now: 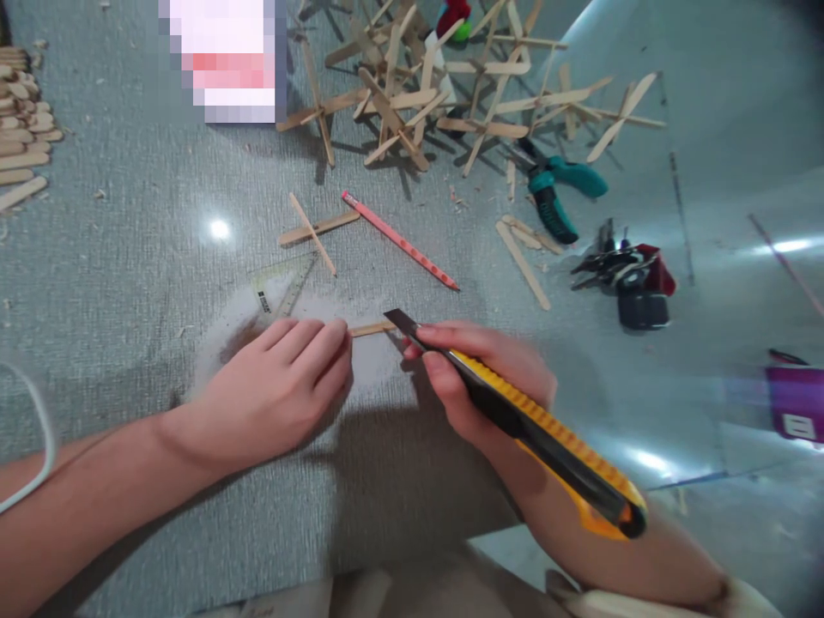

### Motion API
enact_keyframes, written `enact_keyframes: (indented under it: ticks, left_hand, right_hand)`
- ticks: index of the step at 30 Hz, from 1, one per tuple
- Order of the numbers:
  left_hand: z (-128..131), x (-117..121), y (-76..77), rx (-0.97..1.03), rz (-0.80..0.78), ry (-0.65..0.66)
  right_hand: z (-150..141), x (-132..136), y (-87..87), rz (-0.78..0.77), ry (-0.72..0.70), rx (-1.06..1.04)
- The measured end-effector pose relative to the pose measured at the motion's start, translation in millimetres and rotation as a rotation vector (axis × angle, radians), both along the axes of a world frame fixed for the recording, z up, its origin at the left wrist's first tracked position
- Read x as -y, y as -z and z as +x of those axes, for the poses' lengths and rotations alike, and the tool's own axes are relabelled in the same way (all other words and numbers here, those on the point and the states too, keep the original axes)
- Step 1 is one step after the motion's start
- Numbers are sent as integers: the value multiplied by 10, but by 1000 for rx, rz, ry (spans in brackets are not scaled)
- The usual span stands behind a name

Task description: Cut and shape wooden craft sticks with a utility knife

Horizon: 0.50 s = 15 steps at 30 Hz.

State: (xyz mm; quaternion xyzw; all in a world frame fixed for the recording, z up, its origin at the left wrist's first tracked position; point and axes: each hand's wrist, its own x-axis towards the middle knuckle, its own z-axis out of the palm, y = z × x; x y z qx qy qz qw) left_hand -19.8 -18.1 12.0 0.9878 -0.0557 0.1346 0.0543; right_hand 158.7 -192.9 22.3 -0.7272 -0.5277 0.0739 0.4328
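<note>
Work on one grey table (129, 283), seen from above. Clock positions are read from the held stick, with 12 o'clock pointing away from the person. Nearest, one knife (547, 429), yellow and black, slants from its butt at 4 o'clock up to the stick. The right hand (476, 369), at 3 to 4 o'clock, holds it, thumb and fingers pinched narrow around the front of the handle. One white cable (45, 421) curves over the left forearm at 8 to 9 o'clock. The left hand (283, 373), at 8 o'clock, has its fingers bent and close together, holding down the left end of one stick (370, 330). The stick lies flat between the hands, the blade at its right end; whether the two touch cannot be told.

Beyond the hands: one ruler (293, 287), clear and partly hidden, at 10 o'clock; one purple item (798, 399), just past 3 o'clock; one bunch of keys (627, 266), number of keys unclear, between 2 and 3 o'clock; three loose sticks (524, 268), at 2 o'clock; one cross (315, 230) of two sticks, at 11 o'clock; one red pencil (405, 245), toward 12 to 1 o'clock.

Farther: one pair of teal pliers (547, 189), between 1 and 2 o'clock; one stack (26, 129) of many sticks, at 10 o'clock; one heap (399, 112) of crossed sticks, too tangled to count, from 11 to 2 o'clock, with one red-and-green item (456, 21) at its back.
</note>
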Motion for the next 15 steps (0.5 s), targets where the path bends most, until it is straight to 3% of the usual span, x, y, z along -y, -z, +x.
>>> enact_keyframes:
  ticks: [2,5,7,11,15]
  left_hand:
    - [-19,8,-9,28,-28,70]
    - [-28,-19,-20,53,-196,163]
    - [-14,-62,-19,80,-280,124]
    - [46,-134,16,72,-282,-82]
    - [77,-125,58,20,-286,-47]
  right_hand:
    - [1,-1,-35,-44,49,-20]
    - [9,-3,-59,-93,81,-71]
    - [16,-3,-40,-105,86,-94]
    - [28,-2,34,-50,68,-89]
    - [24,-7,54,-60,54,-86]
